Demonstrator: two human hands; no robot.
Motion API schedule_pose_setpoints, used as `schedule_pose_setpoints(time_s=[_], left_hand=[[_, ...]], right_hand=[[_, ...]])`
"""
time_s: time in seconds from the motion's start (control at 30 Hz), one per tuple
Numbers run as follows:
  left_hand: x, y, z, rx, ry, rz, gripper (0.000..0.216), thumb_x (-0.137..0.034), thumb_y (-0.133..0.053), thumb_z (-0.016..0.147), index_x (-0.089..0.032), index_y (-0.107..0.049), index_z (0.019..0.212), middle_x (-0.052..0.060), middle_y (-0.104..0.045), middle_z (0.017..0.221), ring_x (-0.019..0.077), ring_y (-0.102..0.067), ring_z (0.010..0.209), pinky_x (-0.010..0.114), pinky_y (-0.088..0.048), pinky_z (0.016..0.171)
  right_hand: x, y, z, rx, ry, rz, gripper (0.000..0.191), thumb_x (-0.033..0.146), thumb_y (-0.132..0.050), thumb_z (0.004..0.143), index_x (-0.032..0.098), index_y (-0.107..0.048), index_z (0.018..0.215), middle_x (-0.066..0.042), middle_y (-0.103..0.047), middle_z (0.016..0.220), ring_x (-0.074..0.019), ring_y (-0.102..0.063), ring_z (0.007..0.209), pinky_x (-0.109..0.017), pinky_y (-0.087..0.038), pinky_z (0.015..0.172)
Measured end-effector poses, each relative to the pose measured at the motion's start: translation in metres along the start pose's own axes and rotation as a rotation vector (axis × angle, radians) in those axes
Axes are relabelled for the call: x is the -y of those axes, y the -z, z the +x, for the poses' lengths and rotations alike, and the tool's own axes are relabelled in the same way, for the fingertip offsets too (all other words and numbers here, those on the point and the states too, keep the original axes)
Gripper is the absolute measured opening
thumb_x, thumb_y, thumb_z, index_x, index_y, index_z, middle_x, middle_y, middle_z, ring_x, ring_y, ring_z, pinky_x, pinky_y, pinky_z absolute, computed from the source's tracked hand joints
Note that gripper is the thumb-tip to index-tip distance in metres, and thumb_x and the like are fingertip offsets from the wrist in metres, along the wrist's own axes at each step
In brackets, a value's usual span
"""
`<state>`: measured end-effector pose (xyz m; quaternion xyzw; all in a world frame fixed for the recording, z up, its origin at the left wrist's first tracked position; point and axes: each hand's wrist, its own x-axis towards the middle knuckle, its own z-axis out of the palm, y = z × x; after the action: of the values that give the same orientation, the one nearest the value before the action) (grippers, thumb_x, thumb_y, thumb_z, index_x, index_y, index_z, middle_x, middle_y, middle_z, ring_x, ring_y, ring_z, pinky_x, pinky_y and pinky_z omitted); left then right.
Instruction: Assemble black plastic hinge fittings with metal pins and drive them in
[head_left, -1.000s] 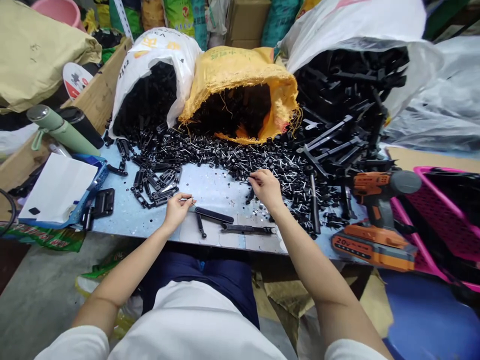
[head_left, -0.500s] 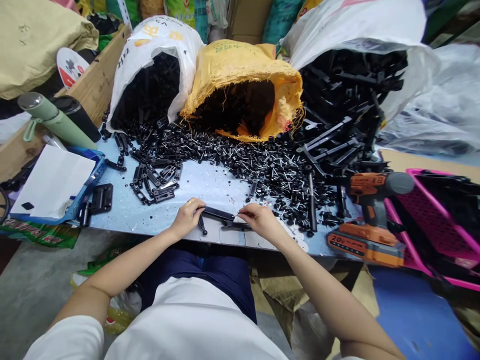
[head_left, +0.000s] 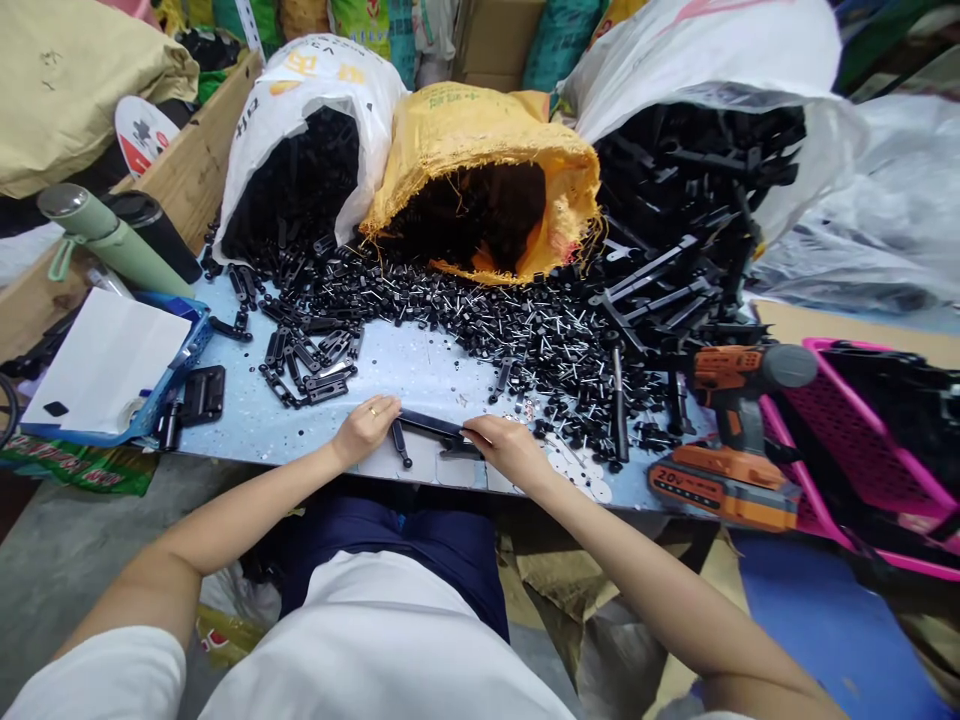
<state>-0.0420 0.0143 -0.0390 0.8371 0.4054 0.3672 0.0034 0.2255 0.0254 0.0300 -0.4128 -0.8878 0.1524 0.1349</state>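
Observation:
A long black plastic bar (head_left: 430, 424) is held level above the front edge of the table. My left hand (head_left: 367, 430) is closed on its left end. My right hand (head_left: 504, 447) pinches its right end between thumb and fingers; whether a small screw is also there I cannot tell. Just below the bar, a short black arm with a ball tip (head_left: 401, 445) slants down beside my left fingers. Another black part (head_left: 459, 449) lies under the bar near my right hand, partly hidden by it.
Black-headed screws (head_left: 525, 320) spread across the table before a yellow sack (head_left: 480, 125). Short black links (head_left: 307, 360) lie left; long black arms (head_left: 660, 280) spill from a white sack at right. An orange cordless drill (head_left: 727, 440) stands beside a pink basket (head_left: 855, 440).
My right fingers have closed over the bar's right end, where a small shiny tip showed before. My left hand has turned slightly and shifted left. The view has moved a little.

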Motion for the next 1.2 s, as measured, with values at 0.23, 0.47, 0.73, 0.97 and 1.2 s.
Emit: schedule_pose_setpoints(time_s=[0.23,0.47,0.73,0.97,1.2], left_hand=[[0.009,0.012,0.004,0.17,-0.064,0.108,0.026,-0.017,-0.041,0.091,-0.015,-0.056,0.112,0.012,-0.067,0.101,0.0213,-0.06,0.104,0.044,-0.047,0.091],[-0.055,-0.017,0.05,0.569,-0.049,0.067,0.062,-0.057,-0.055,0.078,-0.009,-0.051,0.116,0.017,-0.06,0.108,0.029,-0.053,0.106,0.043,-0.038,0.09],[-0.065,-0.03,0.057,0.631,0.091,0.052,0.043,-0.047,-0.058,0.081,-0.013,-0.051,0.105,0.01,-0.058,0.099,0.0261,-0.051,0.096,0.038,-0.037,0.08],[-0.076,-0.03,0.059,0.617,0.156,0.127,0.045,-0.046,-0.058,0.081,-0.011,-0.051,0.109,0.012,-0.059,0.1,0.027,-0.051,0.097,0.038,-0.039,0.08],[-0.052,0.01,0.045,0.597,-0.113,-0.019,0.042,-0.043,-0.039,0.092,-0.015,-0.051,0.12,0.01,-0.063,0.102,0.0203,-0.059,0.088,0.031,-0.044,0.077]], right_hand=[[-0.027,-0.031,-0.025,-0.227,0.198,0.053,0.036,0.03,-0.051,0.09,0.02,-0.051,0.124,-0.011,-0.062,0.111,-0.019,-0.06,0.099,-0.032,-0.051,0.083],[-0.044,-0.063,-0.035,-0.295,0.196,-0.038,0.052,0.03,-0.057,0.086,0.017,-0.041,0.134,-0.009,-0.064,0.088,-0.0196,-0.059,0.079,-0.032,-0.048,0.068],[-0.066,-0.047,-0.025,-0.06,0.452,-0.062,0.046,0.031,-0.046,0.092,0.017,-0.039,0.135,-0.008,-0.061,0.088,-0.0173,-0.054,0.079,-0.029,-0.044,0.069],[-0.071,-0.032,-0.017,-0.006,0.388,-0.217,0.044,0.045,-0.04,0.093,0.018,-0.05,0.126,-0.008,-0.062,0.087,-0.0167,-0.054,0.076,-0.027,-0.04,0.064],[-0.051,-0.01,-0.03,-0.033,0.177,-0.306,0.06,0.068,-0.04,0.082,0.014,-0.057,0.062,-0.006,-0.055,0.058,-0.0136,-0.05,0.055,-0.025,-0.027,0.052]])
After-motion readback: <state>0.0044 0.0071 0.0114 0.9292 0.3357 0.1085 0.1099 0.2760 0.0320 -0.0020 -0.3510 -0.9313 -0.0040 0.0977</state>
